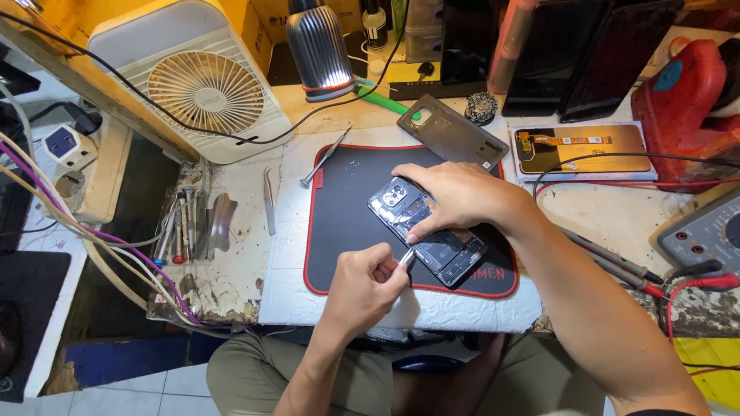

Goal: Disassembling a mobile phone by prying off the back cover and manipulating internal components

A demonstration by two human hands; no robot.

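Right hand pressed flat, fingers open, pinning opened phone steady. Left hand pinched tweezers, tips at phone's edge. Back cover lay beyond right hand.

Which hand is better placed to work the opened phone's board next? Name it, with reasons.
Left hand, probably: it grips a thin metal tool whose tip is at the opened phone. The right hand lies across the phone, steadying it.

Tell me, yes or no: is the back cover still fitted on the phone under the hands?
No: the grey back cover lies apart beyond the mat, and the phone shows its bare insides.
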